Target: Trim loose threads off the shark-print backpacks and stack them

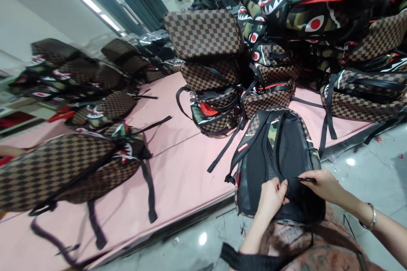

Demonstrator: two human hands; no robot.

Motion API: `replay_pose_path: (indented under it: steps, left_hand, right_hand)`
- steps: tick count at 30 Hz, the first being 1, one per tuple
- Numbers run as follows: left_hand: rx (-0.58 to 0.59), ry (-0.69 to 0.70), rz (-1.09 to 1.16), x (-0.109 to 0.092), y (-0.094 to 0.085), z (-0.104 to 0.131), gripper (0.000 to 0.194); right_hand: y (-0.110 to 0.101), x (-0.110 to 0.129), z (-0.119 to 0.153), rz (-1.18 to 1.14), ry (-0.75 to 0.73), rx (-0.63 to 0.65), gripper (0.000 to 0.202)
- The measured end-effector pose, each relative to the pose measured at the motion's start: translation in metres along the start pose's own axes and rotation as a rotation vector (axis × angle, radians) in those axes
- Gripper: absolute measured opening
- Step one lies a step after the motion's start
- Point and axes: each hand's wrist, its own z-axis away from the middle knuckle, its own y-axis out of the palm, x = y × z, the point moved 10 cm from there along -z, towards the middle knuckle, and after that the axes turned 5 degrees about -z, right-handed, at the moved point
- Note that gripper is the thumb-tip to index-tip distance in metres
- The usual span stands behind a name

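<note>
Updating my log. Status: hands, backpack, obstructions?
Left hand closed against black-backed checkered backpack. Right hand holding slim black tool, pointing toward left hand. No obstruction visible.

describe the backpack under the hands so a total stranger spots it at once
Find the long pink table, then its near edge right of centre. There, the left hand touches a black backpack with checkered edges, the right hand holding a thin black tool. Unlike the brown checkered bags stacked behind, it turns its black padded back to the camera.

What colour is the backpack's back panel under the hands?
The back panel is black; the head view shows it best.
</note>
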Motion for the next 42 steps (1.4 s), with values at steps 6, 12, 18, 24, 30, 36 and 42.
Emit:
replay_pose_path:
  steps: [6,12,18,24,30,36,42]
  left_hand:
    - [-0.279,0.023,0.796,0.001,-0.023,-0.011,0.039]
    - [-0.177,-0.008,0.977,-0.009,0.005,-0.024,0.036]
    - [-0.559,0.146,0.358,-0.010,-0.046,0.006,0.030]
    - [-0.548,0.403,0.046,-0.049,-0.044,0.037,0.021]
    - [-0.303,0.305,0.002,-0.042,-0.024,0.016,0.013]
    - [-0.293,0.258,0.233,-0.031,-0.022,0.010,0.017]
    - [-0.178,0.084,0.714,-0.018,0.006,0.009,0.033]
  right_hand:
    - [0.010,-0.006,0.015,-0.216,0.062,-0.065,0.020]
    - [0.012,-0.004,0.000,-0.566,0.121,-0.081,0.030]
    - [0.018,-0.001,-0.007,-0.640,0.216,-0.153,0.021]
    - [0.021,0.004,-0.006,-0.628,0.157,-0.181,0.018]
    - [0.022,0.007,-0.003,-0.613,0.067,-0.177,0.014]
    - [0.028,0.004,0.003,-0.573,0.063,-0.189,0.016]
    - [0.023,-0.003,0.014,-0.569,0.140,-0.205,0.015]
